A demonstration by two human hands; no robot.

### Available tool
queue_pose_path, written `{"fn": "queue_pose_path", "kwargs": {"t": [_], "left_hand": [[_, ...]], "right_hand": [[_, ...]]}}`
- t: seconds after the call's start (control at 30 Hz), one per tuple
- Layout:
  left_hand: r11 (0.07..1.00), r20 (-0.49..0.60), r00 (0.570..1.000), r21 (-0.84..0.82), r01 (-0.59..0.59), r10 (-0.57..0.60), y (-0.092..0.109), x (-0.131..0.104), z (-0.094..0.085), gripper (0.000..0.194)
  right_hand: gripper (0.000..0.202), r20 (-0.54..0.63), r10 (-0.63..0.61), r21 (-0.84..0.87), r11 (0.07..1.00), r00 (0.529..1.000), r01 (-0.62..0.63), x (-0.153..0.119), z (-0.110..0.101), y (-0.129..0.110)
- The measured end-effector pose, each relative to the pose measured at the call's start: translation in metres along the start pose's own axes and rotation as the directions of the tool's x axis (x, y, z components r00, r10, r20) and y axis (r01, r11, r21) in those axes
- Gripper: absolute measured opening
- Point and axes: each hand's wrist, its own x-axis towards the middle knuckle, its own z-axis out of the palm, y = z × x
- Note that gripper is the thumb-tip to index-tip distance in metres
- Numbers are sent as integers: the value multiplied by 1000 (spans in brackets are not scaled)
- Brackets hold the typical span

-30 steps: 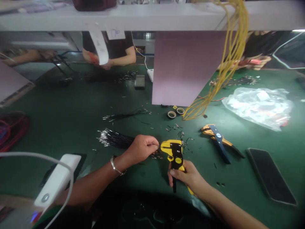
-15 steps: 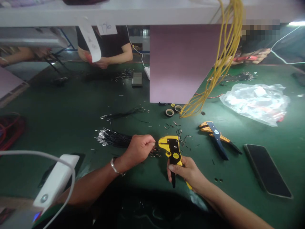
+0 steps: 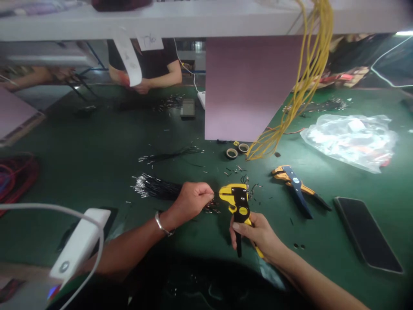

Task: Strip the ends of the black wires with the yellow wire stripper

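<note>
My left hand is closed in a pinch, its fingertips close to the jaws of a yellow and black wire stripper. A thin dark wire seems to show at the fingertips, too small to make out well. Around the stripper's handles my right hand is wrapped, with the jaws facing left. A bundle of black wires with silvery ends lies on the green table, partly behind my left hand. Copper-coloured wire ends show just under my left fingertips.
Right of me lie a blue and orange stripper, a phone and a plastic bag. Yellow wires hang from the shelf beside a pink panel. At left is a white power strip. People's hands work across the table.
The whole view has shifted slightly, moving things a little rightward in the picture. A small gap shows between my left fingertips and the stripper's jaws, slightly wider than before. Both hands keep their grips.
</note>
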Motion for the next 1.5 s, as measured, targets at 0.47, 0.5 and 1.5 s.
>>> {"fn": "queue_pose_path", "kwargs": {"t": [0.47,0.5,1.5], "left_hand": [[1000,23,1000,18,12,-13,-5,4,2,14],[1000,18,1000,29,6,-6,-6,4,1,15],[1000,42,999,-30,-5,6,1,2,-4,14]], "right_hand": [[15,-25,-2,22,1000,1000,2,8,6,9],[15,-24,-4,18,1000,1000,4,8,7,8],[21,-69,1,-72,997,998,-6,10,7,-3]]}}
